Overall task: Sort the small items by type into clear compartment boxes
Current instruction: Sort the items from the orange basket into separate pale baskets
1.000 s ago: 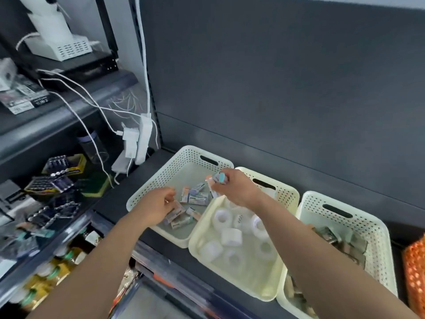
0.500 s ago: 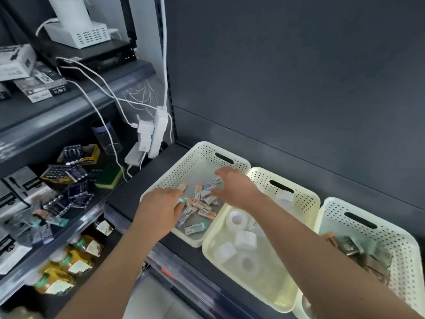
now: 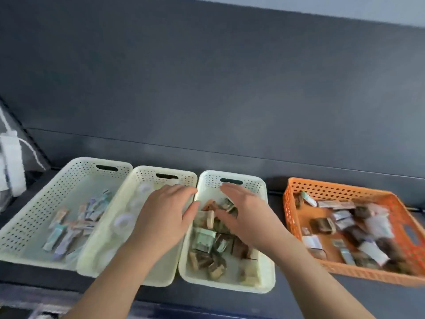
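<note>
Both hands hover low in the centre of the frame.

- Your left hand [image 3: 164, 217] lies flat over the seam between the second cream basket [image 3: 147, 174] and the third cream basket [image 3: 210, 180]. Its fingers are straight and close together, the thumb is spread toward the right, and it holds nothing.
- Your right hand [image 3: 247, 217] is over the third basket, fingers straight and together, just above the brown and green packets [image 3: 204, 240]. Contact cannot be confirmed.

Hazards:

1. **Cross-sorting.** The tape rolls [image 3: 123, 223] lie beside and under the left palm. The slim colourful packets [image 3: 69, 226] sit in the first cream basket [image 3: 78, 166] at lower left. The cream baskets touch rim to rim, so a sweeping stroke can carry a packet over a shared rim into the wrong type.
2. **Misidentified pick.** The unsorted pile [image 3: 358, 229] in the orange basket [image 3: 333, 184] at right mixes similar wrappers, and the view is blurred. Confirm the type before you grip.
3. **Basket tip.** The near rims stand close to the shelf front. Downward pressure there may tilt a basket and spill its contents.
</note>
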